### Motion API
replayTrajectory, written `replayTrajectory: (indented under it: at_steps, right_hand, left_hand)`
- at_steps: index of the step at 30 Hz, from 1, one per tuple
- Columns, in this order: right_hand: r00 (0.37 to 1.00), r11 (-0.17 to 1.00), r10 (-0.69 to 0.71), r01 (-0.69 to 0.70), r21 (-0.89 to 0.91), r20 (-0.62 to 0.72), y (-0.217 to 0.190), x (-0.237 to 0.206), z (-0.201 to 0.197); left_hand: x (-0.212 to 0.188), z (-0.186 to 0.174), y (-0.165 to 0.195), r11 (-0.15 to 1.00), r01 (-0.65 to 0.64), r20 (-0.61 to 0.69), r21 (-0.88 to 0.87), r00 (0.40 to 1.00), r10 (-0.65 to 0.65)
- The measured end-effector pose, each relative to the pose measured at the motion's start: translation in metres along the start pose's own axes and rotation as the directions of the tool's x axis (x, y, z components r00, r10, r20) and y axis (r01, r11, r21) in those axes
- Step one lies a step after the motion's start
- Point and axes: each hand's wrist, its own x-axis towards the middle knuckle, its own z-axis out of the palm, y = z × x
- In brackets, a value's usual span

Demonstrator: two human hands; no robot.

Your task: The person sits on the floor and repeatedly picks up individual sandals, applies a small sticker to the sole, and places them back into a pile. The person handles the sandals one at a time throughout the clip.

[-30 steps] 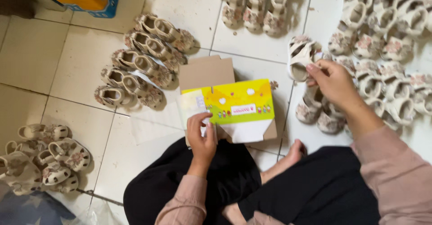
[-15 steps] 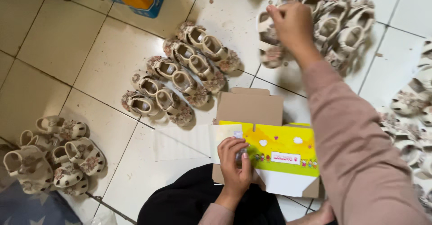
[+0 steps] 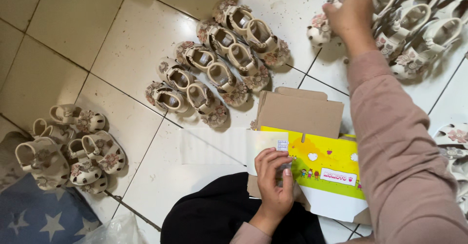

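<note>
A person seated on a glossy cream tiled floor (image 3: 122, 44) steadies an open cardboard shoe box (image 3: 312, 146), its plain brown flap raised and its yellow side printed with cartoon figures. The left hand (image 3: 274, 180) has its grip closed on the box's near white end, fingers curled over the edge. The right hand (image 3: 348, 17), at the end of a pink knit sleeve (image 3: 395, 141), reaches well away to a heap of cream moulded sandals (image 3: 414, 34), its grip closed on one small sandal (image 3: 319, 29) with a flower at the toe. A neat double row of matching strappy sandals (image 3: 219, 61) lies beside the box, and another cluster (image 3: 68, 146) rests by a blue star-patterned cloth (image 3: 34, 214).
</note>
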Motion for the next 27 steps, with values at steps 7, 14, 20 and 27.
replayTrajectory:
  at_steps: [7, 14, 20, 27]
  right_hand:
    - [0.995, 0.997, -0.056, 0.061, 0.051, -0.084, 0.015, 0.0, 0.002]
    - [0.944, 0.972, -0.19, 0.14, -0.191, -0.27, 0.021, -0.002, 0.014]
    - [0.847, 0.843, -0.525, 0.502, -0.195, -0.087, -0.087, -0.056, 0.007]
    - [0.604, 0.634, -0.773, 0.736, 0.237, 0.192, -0.295, -0.21, 0.068]
  left_hand:
    - [-0.001, -0.004, 0.004, 0.999, 0.028, -0.021, -0.031, 0.999, -0.028]
    - [0.003, -0.011, 0.012, 0.997, 0.016, -0.047, -0.077, 0.999, -0.019]
    - [0.015, -0.043, 0.036, 0.952, 0.056, -0.201, -0.301, 0.972, -0.12]
    - [0.04, -0.19, -0.005, 0.667, -0.081, -0.439, -0.741, 0.809, -0.39]
